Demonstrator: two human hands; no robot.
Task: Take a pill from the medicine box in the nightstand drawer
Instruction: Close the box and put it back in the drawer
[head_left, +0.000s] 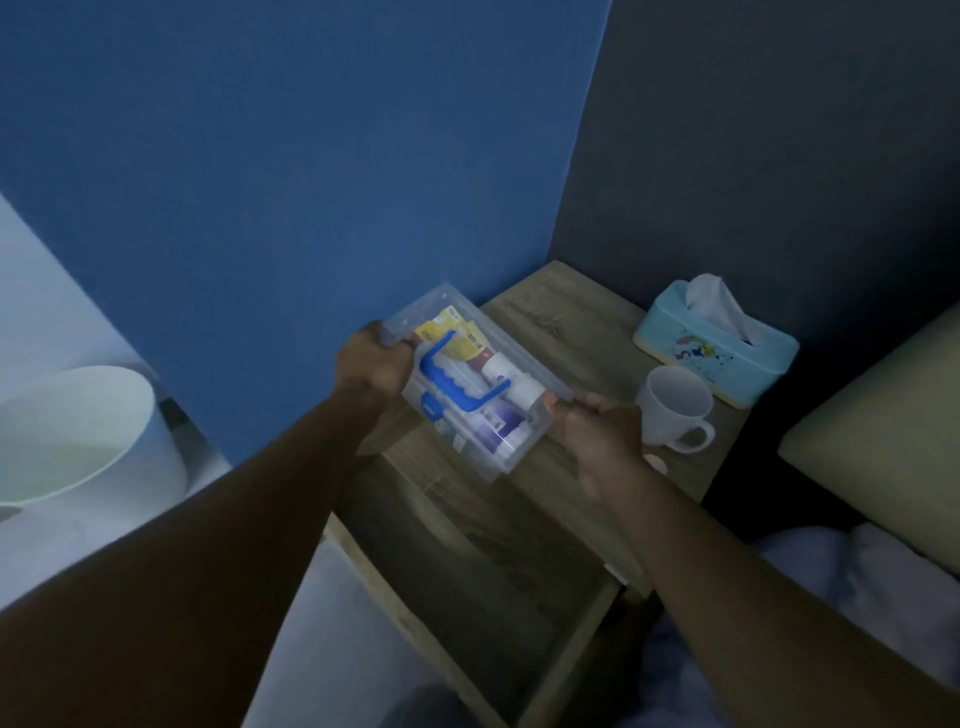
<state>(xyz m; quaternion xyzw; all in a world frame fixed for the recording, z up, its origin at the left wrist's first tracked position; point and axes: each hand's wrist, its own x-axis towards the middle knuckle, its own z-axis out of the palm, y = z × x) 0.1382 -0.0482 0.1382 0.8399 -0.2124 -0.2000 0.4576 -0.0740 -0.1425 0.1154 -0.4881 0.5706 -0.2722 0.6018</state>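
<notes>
Two hands hold a clear plastic medicine box (467, 384) up in the air, above the front of the wooden nightstand (571, 332) and its open drawer (483, 561). The left hand (375, 366) is closed on the far left end of the box. The right hand (597, 436) is closed on the near right edge, with the thumb on top. The fingers under the box are hidden.

The box is tilted and its lid is on. A blue handle (457, 382) lies across the lid. Through the plastic you can see a yellow packet (441, 328), a white bottle (511, 376) and something purple, but the room is dim and the labels are too blurry to read. No single pill can be made out.

The inside of the drawer is dark, so what is in it is hard to tell.

On the nightstand stand a white mug (675, 410) and, behind it, a light blue tissue box (719, 348). A small pale round thing just beside the right hand is half hidden. A white bin (78, 431) at the left is cut off by the edge.
</notes>
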